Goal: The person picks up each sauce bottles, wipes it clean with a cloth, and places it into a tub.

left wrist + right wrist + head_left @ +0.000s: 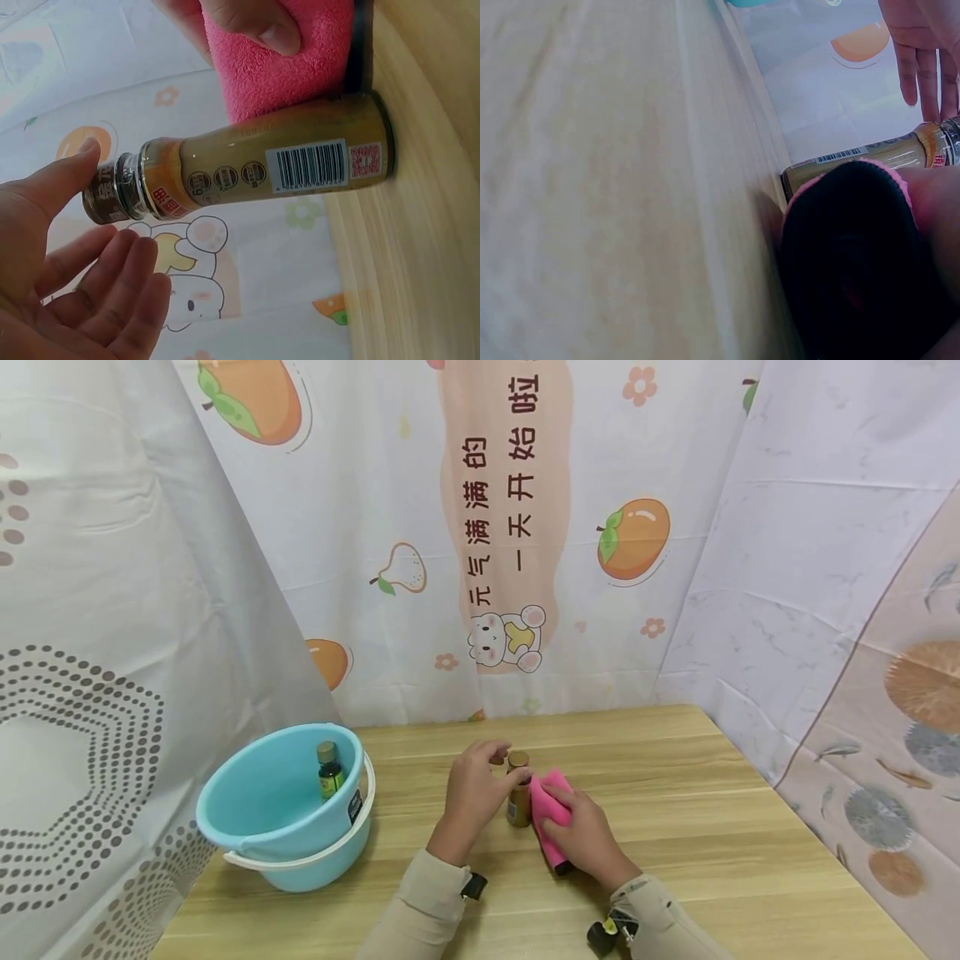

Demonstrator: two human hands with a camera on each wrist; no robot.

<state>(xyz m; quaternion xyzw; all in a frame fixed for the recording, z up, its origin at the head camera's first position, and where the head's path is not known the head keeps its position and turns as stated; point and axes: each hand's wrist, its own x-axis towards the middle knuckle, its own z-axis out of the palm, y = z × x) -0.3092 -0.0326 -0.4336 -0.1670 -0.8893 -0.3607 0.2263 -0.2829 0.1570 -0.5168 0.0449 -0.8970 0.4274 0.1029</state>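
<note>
The right hand (pixel 588 837) grips pink cloth (pixel 281 79) against the upright bottle (pixel 255 150) — the left hand (pixel 472 791), open by its cap (pixel 103 196), perhaps prevents tipping.

Hot-pink cloth (pixel 285 84) and golden-brown bottle (pixel 247 161) brighten a tan wood-grain table (pixel 645 768); left, pale-blue bucket (pixel 262 781); far, white orange-fruit-print curtain (pixel 405 510).

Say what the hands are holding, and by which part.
Right hand grips the fuzzy pink cloth with dark edging, by its side away from the slim olive-brown bottle; left hand, by the bottle's cap, holds nothing.
</note>
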